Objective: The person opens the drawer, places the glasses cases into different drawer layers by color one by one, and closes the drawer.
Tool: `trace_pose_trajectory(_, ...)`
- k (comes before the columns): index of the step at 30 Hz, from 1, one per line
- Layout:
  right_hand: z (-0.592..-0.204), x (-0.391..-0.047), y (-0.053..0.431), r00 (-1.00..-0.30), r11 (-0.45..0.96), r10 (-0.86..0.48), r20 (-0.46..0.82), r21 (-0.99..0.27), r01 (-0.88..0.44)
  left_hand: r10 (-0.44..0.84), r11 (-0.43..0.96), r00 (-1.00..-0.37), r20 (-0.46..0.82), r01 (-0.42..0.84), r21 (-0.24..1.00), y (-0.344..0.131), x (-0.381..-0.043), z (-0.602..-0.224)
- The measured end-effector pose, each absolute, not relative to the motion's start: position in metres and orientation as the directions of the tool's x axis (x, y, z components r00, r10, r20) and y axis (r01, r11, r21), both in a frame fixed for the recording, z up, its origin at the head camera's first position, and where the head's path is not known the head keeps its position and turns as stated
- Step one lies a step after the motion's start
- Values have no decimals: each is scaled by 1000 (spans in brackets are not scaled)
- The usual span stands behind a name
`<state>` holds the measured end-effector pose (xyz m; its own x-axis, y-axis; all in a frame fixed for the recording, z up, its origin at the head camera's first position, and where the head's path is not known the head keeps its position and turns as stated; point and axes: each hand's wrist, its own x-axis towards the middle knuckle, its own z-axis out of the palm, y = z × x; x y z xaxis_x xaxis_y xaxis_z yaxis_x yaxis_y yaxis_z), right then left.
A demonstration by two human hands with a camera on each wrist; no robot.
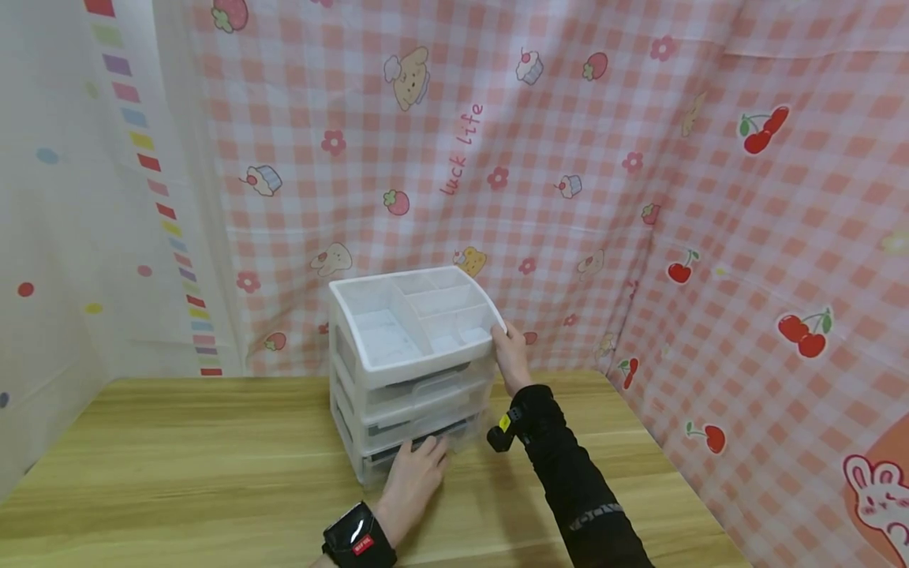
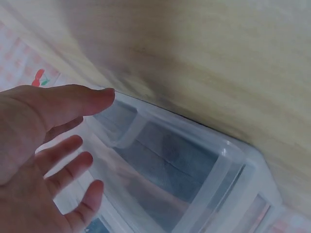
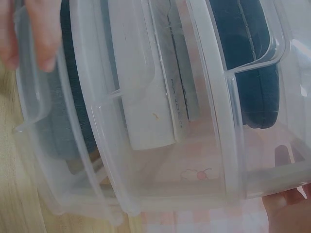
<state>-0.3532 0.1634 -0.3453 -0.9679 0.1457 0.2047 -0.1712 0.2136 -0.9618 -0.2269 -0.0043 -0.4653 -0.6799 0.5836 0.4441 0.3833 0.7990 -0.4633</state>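
Observation:
A white plastic drawer organizer (image 1: 419, 359) stands on the table, with an open-topped divided tray above several see-through drawers. My right hand (image 1: 510, 356) holds its upper right edge; in the right wrist view, fingers (image 3: 286, 211) of that hand show along the side. Down at the front, my left hand (image 1: 417, 477) is at the bottom drawer (image 3: 51, 145), which juts out a little. Loosely spread fingers and a straight thumb show on the left hand (image 2: 43, 145) in the left wrist view. Dark items (image 3: 245, 63) and a white box-like item (image 3: 143, 102) lie inside the drawers.
The wood-grain table (image 1: 177, 465) extends on both sides of the organizer. Behind it hangs a pink checked cloth (image 1: 440, 158), with another patterned cloth (image 1: 767, 237) along the right and a white dotted one (image 1: 64, 237) at the left.

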Motion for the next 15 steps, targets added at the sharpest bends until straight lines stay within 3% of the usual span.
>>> trace_pose_trajectory(10,-344,-354,164,-970,212,136,203,-962,-172,543,832,-708,452,381,-404,-6,-229,-465)
trace_pose_trajectory(13,-344,-354,164,-971,204,130,200,-964,-171,550,834,-705,448,497,-242,-9,-226,-456)
trace_pose_trajectory(15,-344,-353,165,-972,197,124,198,-965,-172,561,803,-714,419,593,-65,-17,-222,-445)
